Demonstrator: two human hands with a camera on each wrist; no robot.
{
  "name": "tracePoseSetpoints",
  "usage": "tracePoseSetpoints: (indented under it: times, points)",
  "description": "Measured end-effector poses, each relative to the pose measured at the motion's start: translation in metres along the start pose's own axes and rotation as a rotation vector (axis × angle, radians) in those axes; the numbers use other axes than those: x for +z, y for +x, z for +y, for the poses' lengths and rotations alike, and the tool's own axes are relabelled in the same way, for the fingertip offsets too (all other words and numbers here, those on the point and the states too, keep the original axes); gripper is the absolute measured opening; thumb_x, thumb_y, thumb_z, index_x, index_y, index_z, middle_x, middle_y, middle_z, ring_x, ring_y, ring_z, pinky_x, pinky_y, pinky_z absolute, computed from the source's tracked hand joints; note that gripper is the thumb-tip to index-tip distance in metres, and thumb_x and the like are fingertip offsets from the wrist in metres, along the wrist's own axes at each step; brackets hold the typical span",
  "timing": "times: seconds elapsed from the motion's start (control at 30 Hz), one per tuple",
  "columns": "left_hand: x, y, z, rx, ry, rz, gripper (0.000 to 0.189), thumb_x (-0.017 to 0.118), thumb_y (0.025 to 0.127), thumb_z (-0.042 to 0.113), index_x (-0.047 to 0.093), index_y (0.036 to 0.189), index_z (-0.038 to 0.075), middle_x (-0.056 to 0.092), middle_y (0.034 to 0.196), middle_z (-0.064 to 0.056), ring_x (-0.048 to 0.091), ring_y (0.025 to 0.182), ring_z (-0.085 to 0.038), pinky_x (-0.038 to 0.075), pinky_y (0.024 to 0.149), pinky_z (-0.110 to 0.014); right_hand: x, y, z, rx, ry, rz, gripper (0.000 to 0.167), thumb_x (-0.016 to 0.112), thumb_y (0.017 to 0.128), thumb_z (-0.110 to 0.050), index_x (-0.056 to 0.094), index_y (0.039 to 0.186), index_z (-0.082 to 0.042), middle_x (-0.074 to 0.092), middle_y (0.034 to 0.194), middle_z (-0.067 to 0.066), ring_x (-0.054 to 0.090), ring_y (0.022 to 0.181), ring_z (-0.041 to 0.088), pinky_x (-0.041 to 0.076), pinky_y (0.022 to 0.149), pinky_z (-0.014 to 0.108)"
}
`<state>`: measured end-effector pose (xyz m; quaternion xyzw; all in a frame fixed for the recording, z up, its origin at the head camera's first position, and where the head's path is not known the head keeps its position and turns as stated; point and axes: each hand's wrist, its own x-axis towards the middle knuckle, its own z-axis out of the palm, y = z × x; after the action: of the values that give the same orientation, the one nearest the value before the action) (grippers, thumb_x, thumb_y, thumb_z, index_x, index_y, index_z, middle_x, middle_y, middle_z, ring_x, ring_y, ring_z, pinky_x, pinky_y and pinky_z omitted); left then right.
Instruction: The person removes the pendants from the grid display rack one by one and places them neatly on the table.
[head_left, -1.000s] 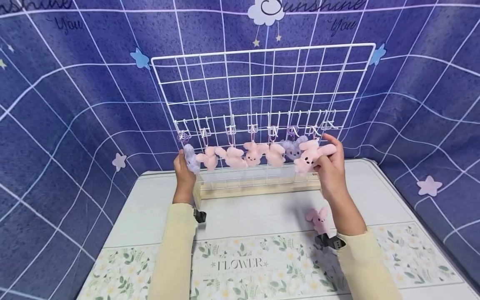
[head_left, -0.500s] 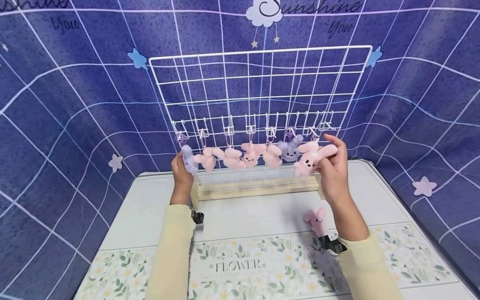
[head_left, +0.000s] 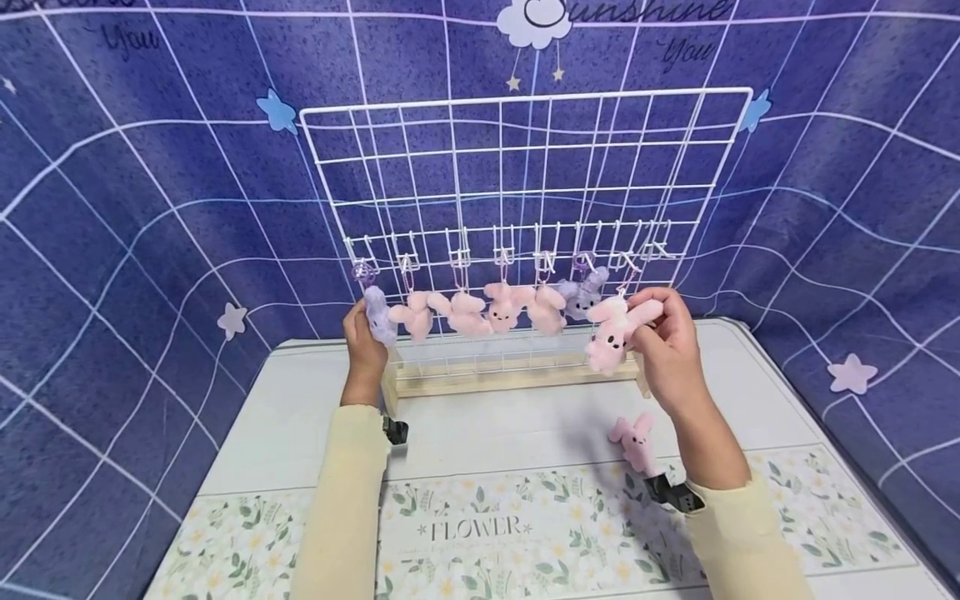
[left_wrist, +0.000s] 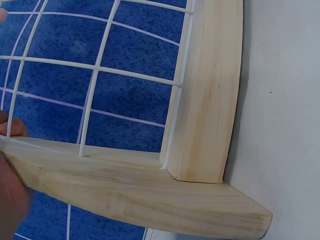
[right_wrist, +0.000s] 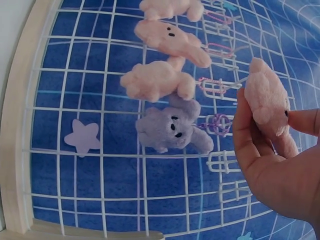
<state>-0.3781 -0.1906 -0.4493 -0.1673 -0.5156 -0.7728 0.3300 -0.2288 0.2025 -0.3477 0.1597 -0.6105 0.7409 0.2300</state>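
My right hand (head_left: 667, 342) pinches a pink bunny plush keychain (head_left: 609, 340) between thumb and fingers, in front of the white wire grid rack (head_left: 525, 150). A chain runs up from it toward a hook near the right end; I cannot tell whether it is looped on. At the rack's left end, my left hand (head_left: 365, 343) grips the wooden side foot (left_wrist: 125, 192), its fingers partly hidden behind the grid. Beside it hangs a purple bunny keychain (head_left: 380, 317). Several pink bunny keychains (head_left: 502, 307) hang along the row, with another purple bunny (right_wrist: 172, 127) nearest the held one.
A bare hook (head_left: 656, 250) sits at the row's right end. A loose pink bunny (head_left: 637, 443) lies on the table mat (head_left: 487, 442) near the right wrist camera. The rack's wooden base bar (head_left: 517, 383) stands at the back. Blue patterned cloth surrounds it.
My right hand has moved slightly down, lowering the held bunny keychain. Its chain now shows stretched above it. The left hand stays at the rack's left end.
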Motion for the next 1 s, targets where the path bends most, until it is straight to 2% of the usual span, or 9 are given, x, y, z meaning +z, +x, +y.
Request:
tracePoseSetpoints:
  times: [0.47, 0.6, 0.77, 0.87, 1.0]
  points:
    - [-0.002, 0.001, -0.001, 0.006, 0.081, 0.022, 0.044, 0.035, 0.106, 0.006, 0.073, 0.093, 0.025, 0.069, 0.077, 0.017, 0.061, 0.071, 0.004, 0.052, 0.07, -0.012, 0.003, -0.008, -0.021, -0.155, 0.068, -0.06, 0.049, 0.039, 0.082, 0.023, 0.06, 0.112, -0.009, 0.062, 0.11, 0.002, 0.056, 0.082, 0.006, 0.049, 0.067, 0.013]
    - [-0.001, 0.0, 0.0, 0.008, 0.092, 0.007, 0.044, 0.035, 0.106, 0.007, 0.073, 0.092, 0.026, 0.068, 0.077, 0.017, 0.061, 0.071, 0.004, 0.052, 0.07, -0.013, 0.001, -0.012, -0.022, -0.16, 0.051, -0.092, 0.051, 0.039, 0.083, 0.025, 0.059, 0.115, -0.009, 0.061, 0.111, 0.001, 0.058, 0.086, 0.006, 0.051, 0.07, 0.013]
    - [-0.001, -0.001, -0.001, 0.002, 0.103, 0.01, 0.043, 0.036, 0.106, 0.008, 0.071, 0.091, 0.025, 0.068, 0.076, 0.017, 0.061, 0.071, 0.004, 0.052, 0.07, -0.013, -0.002, -0.016, -0.024, -0.115, -0.085, -0.1, 0.052, 0.045, 0.083, 0.028, 0.058, 0.117, -0.009, 0.063, 0.105, -0.002, 0.059, 0.084, 0.005, 0.053, 0.07, 0.014]
    - [-0.002, 0.0, -0.002, 0.002, 0.115, 0.02, 0.042, 0.036, 0.106, 0.008, 0.071, 0.091, 0.026, 0.068, 0.077, 0.017, 0.061, 0.072, 0.004, 0.052, 0.072, -0.012, -0.004, -0.016, -0.027, -0.075, -0.205, -0.1, 0.042, 0.047, 0.085, 0.025, 0.059, 0.116, 0.0, 0.064, 0.098, -0.004, 0.061, 0.081, 0.004, 0.054, 0.07, 0.015]
    - [-0.003, 0.001, -0.002, 0.014, 0.136, 0.018, 0.041, 0.037, 0.105, 0.009, 0.071, 0.09, 0.026, 0.067, 0.077, 0.018, 0.06, 0.072, 0.004, 0.052, 0.071, -0.013, -0.007, -0.015, -0.028, -0.016, -0.349, -0.159, 0.025, 0.051, 0.093, 0.017, 0.059, 0.116, 0.012, 0.066, 0.095, -0.009, 0.062, 0.077, 0.002, 0.054, 0.069, 0.016]
